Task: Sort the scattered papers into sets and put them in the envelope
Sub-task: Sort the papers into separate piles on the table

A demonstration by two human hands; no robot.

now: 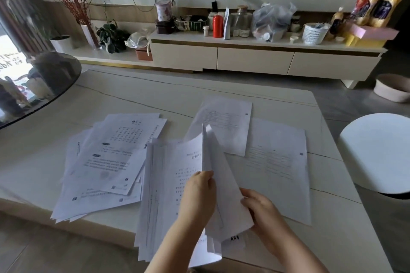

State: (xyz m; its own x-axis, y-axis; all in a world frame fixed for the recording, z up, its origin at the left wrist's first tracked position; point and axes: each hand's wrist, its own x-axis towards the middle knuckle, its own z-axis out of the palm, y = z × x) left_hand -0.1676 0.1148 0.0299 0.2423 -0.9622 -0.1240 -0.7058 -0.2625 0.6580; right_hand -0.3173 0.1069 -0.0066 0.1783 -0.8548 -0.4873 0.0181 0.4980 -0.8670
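Note:
Printed white papers lie in groups on a pale marble table [155,93]. A loose fanned heap [106,162] covers the left. A thick stack [162,195] lies in front of me, hanging over the near edge. Two sheets lie face down at the right, a far sheet [226,122] and a near sheet [277,162]. My left hand [198,197] pinches the edge of a raised, folded-up sheet [224,188] over the stack. My right hand [258,208] grips that sheet's lower right side. No envelope is visible.
A round white stool [377,153] stands right of the table. A dark glass round tabletop [40,86] overlaps the far left corner. Behind runs a low cream cabinet [255,60] crowded with bottles, jars, plants and a basket.

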